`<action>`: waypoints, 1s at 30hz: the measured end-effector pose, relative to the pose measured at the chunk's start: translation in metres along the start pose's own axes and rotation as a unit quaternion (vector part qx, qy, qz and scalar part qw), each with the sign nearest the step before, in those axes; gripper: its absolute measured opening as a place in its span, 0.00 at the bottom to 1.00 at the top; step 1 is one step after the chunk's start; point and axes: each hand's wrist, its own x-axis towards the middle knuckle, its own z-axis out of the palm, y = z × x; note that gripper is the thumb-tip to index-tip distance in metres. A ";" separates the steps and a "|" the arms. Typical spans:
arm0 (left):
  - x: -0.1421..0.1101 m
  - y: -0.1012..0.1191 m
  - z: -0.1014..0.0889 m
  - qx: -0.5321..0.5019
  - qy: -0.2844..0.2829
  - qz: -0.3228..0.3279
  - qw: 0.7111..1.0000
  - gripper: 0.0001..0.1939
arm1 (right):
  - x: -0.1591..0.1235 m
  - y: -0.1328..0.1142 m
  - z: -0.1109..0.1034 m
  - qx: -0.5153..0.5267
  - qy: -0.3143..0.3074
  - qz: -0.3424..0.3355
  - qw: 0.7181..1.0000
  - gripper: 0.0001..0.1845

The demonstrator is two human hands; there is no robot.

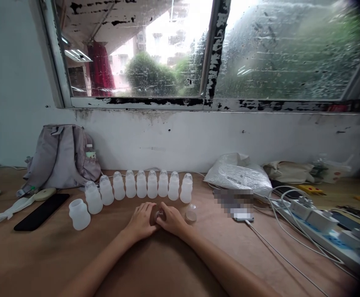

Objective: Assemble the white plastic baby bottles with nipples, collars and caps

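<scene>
My right hand [171,218] is closed around a small clear piece [159,214], which looks like a bottle cap; the fingers hide part of it. My left hand [142,221] lies low over the table just left of that piece, its fingers stretched forward and its thumb near the right hand. Several frosted white baby bottles [152,185] with clear caps stand in an arc beyond my hands. At the arc's left end is a frosted bottle [80,215] with an open neck and no cap. A clear domed cap [191,214] sits right of my right hand.
On the left are a backpack [59,159], a black phone [42,212] and a white strip [9,212]. To the right lie a plastic bag [238,175], a phone on a cable [243,216] and a power strip [325,235] with chargers and loose cords. A wall and window stand behind.
</scene>
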 end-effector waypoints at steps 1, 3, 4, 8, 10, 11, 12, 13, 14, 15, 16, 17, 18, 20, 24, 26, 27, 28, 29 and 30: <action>0.002 0.000 0.004 -0.002 0.005 0.004 1.000 0.23 | -0.001 0.002 0.004 0.007 0.014 -0.011 1.000 0.09; 0.002 -0.001 0.009 -0.009 0.014 0.014 1.000 0.15 | -0.001 0.006 0.010 0.024 0.034 -0.037 0.998 0.08; 0.001 -0.002 0.010 -0.011 0.016 0.018 1.000 0.13 | -0.001 0.008 0.011 0.033 0.040 -0.049 0.997 0.07; -0.003 -0.004 0.011 0.012 0.019 0.017 1.000 0.08 | -0.001 0.011 0.014 0.062 0.052 -0.078 0.994 0.08; -0.003 -0.003 0.010 0.029 0.024 0.016 0.999 0.08 | -0.001 0.011 0.013 0.074 0.055 -0.079 0.993 0.09; -0.003 -0.002 0.009 0.034 0.027 0.016 0.999 0.08 | -0.001 0.011 0.012 0.080 0.056 -0.077 0.992 0.10; -0.003 -0.001 0.009 0.037 0.029 0.017 0.999 0.08 | -0.002 0.011 0.011 0.085 0.058 -0.075 0.992 0.10; -0.003 0.000 0.008 0.037 0.029 0.018 0.999 0.09 | -0.002 0.011 0.010 0.092 0.059 -0.073 0.991 0.10; -0.003 0.001 0.007 0.037 0.030 0.018 0.999 0.09 | -0.002 0.010 0.009 0.099 0.061 -0.071 0.991 0.11; -0.003 0.002 0.007 0.037 0.030 0.018 0.999 0.09 | -0.002 0.010 0.007 0.107 0.063 -0.071 0.990 0.11; -0.004 0.003 0.006 0.037 0.031 0.019 0.999 0.10 | -0.002 0.009 0.006 0.115 0.063 -0.071 0.989 0.11; -0.004 0.004 0.006 0.038 0.032 0.019 0.999 0.10 | -0.002 0.009 0.004 0.122 0.063 -0.072 0.988 0.11; -0.005 0.004 0.005 0.039 0.033 0.019 0.999 0.11 | -0.003 0.008 0.003 0.128 0.063 -0.073 0.987 0.11; -0.005 0.003 0.005 0.046 0.034 0.017 0.998 0.11 | -0.003 0.009 0.002 0.137 0.065 -0.077 0.986 0.12; -0.006 -0.003 0.004 0.077 0.029 -0.006 0.997 0.10 | -0.001 0.013 0.001 0.144 0.104 -0.054 0.983 0.12; -0.006 -0.008 0.004 0.104 0.036 -0.031 0.993 0.12 | -0.001 0.014 0.001 0.123 0.120 -0.014 0.985 0.10; -0.007 -0.011 0.004 0.121 0.040 -0.048 0.991 0.13 | 0.000 0.014 0.001 0.102 0.119 0.007 0.988 0.09; -0.007 -0.014 0.003 0.139 0.044 -0.067 0.987 0.14 | 0.000 0.014 0.002 0.077 0.112 0.026 0.990 0.08; -0.008 -0.017 0.002 0.157 0.048 -0.087 0.983 0.16 | 0.000 0.012 0.003 0.048 0.101 0.041 0.993 0.08; -0.008 -0.021 0.002 0.175 0.049 -0.110 0.977 0.17 | 0.000 0.011 0.004 0.021 0.087 0.052 0.995 0.07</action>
